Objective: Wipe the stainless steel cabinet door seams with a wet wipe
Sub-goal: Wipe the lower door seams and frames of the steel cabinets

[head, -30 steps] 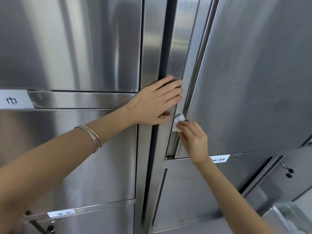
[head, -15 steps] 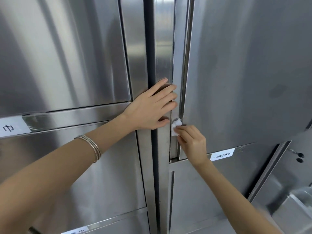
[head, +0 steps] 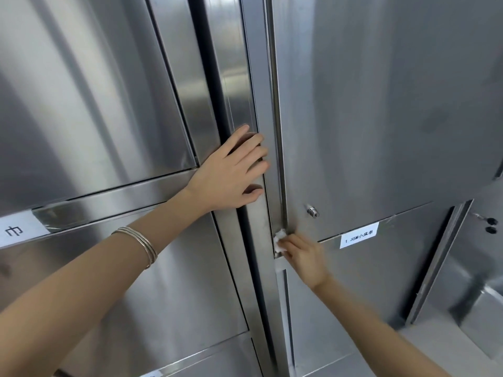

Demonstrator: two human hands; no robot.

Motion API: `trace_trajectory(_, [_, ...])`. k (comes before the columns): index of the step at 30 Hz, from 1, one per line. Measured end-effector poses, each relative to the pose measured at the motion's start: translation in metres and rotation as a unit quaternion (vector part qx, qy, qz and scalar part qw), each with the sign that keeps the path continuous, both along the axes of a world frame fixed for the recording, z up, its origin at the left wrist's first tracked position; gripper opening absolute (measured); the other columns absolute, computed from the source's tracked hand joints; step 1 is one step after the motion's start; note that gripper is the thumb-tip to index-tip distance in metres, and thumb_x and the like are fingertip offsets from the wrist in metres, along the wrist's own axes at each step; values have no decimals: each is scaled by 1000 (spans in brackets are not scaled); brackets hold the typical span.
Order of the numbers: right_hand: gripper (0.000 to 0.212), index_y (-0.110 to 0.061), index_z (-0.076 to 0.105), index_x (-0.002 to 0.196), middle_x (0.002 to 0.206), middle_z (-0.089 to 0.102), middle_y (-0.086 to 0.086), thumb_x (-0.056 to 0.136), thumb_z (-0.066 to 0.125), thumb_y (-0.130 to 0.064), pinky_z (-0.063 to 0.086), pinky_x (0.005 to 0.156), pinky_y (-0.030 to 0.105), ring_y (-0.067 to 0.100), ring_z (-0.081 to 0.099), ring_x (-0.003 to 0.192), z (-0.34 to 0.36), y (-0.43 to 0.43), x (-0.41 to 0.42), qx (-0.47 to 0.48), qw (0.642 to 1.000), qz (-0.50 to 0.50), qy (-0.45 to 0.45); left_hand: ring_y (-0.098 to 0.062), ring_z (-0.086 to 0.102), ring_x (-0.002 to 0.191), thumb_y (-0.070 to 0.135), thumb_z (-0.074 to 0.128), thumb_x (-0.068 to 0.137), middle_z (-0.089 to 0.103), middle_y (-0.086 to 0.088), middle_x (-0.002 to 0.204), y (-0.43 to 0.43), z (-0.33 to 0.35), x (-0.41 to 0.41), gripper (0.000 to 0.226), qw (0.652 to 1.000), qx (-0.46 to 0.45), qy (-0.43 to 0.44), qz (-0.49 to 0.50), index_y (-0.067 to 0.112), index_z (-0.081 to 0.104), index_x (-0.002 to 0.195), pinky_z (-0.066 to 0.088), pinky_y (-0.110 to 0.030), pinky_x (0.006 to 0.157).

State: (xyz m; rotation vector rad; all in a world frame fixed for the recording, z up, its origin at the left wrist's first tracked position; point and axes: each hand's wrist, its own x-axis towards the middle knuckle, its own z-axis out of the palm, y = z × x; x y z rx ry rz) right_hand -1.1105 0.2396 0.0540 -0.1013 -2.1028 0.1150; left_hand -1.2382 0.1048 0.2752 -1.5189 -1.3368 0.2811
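Right hand pinched the wipe, white and bunched, fingers curled round it, pressing it into the bottom end of the vertical seam, at the lower left corner of the door. Up and right of that grip, near: a round lock. Further right, just under the door's lower edge: a white label with printed text. Above and left of the grip, left hand lay flat on the post, fingers straight, slightly spread, reaching across the dark gap; it held nothing. Bangles sat on the left wrist, well left of the wipe.
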Motion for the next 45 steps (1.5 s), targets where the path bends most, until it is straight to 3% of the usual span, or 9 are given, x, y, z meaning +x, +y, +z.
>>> trace_trajectory(4, [25, -17, 67, 66, 72, 65, -6, 56, 80, 2, 41, 40, 23, 14, 58, 63, 6, -5, 3, -28, 998, -19, -45, -34, 46, 128, 44, 52, 87, 60, -12, 111, 0, 1, 0, 42, 1000, 6, -4, -7, 7, 63, 103, 22, -52, 117])
trace_trajectory(9, [12, -8, 71, 79, 82, 69, -1, 80, 60, -11, 39, 59, 21, 13, 54, 78, 51, -3, -3, -35, 997, -7, 65, -34, 46, 127, 43, 53, 87, 61, -12, 111, 0, 0, 1, 41, 1000, 6, -7, -8, 7, 64, 103, 23, -52, 117])
trace_trajectory(12, [7, -15, 69, 70, 73, 65, -4, 70, 67, -8, 42, 44, 25, 16, 59, 66, 18, -4, -1, -47, 998, -36, -19, -34, 46, 128, 43, 51, 88, 61, -12, 111, 0, 1, 1, 41, 1000, 6, -5, 1, 7, 64, 103, 22, -52, 117])
trace_trajectory(16, [28, -19, 68, 62, 63, 62, -6, 48, 81, 1, 42, 38, 23, 18, 58, 58, 7, -15, 10, -111, 983, -49, -139, -33, 46, 127, 42, 51, 88, 61, -12, 112, -2, 2, 4, 40, 1000, 1, -22, -1, 8, 64, 104, 22, -51, 117])
trace_trajectory(24, [11, -12, 64, 83, 84, 59, -5, 73, 63, -8, 37, 67, 15, 13, 48, 80, 93, -2, 90, -156, 986, -52, 26, -33, 55, 118, 17, 55, 80, 66, -12, 101, 9, -5, 12, 19, 993, 27, -78, -78, 7, 67, 91, 29, -50, 114])
trace_trajectory(29, [8, -11, 64, 86, 86, 60, -4, 80, 62, -7, 43, 78, 22, 18, 51, 92, 114, 45, 141, -92, 992, -77, 38, -31, 55, 115, 13, 53, 79, 66, -11, 102, 75, -1, 53, 17, 984, 9, -61, -165, 9, 66, 89, 34, -45, 111])
trace_trajectory(38, [16, -10, 62, 79, 88, 53, -6, 88, 52, -19, 47, 62, 28, 14, 54, 78, 155, 178, 266, -65, 987, -143, -13, -28, 49, 105, 19, 54, 71, 65, -9, 99, 238, 27, 147, 19, 970, -4, -65, -236, 11, 64, 85, 36, -39, 105])
trace_trajectory(40, [7, -12, 61, 81, 94, 50, -11, 88, 60, -13, 48, 66, 26, 11, 55, 85, 173, 210, 294, -55, 989, -140, -6, -28, 51, 104, 20, 56, 70, 64, -9, 99, 272, 36, 170, 19, 972, -3, -72, -226, 12, 64, 85, 35, -38, 104])
trace_trajectory(45, [25, -24, 52, 87, 102, 48, -18, 84, 66, -3, 41, 70, 14, 7, 53, 88, 220, 284, 354, 11, 993, -114, 14, -28, 55, 103, 26, 56, 71, 64, -8, 99, 344, 62, 226, 21, 978, 0, -67, -199, 13, 65, 85, 37, -38, 102])
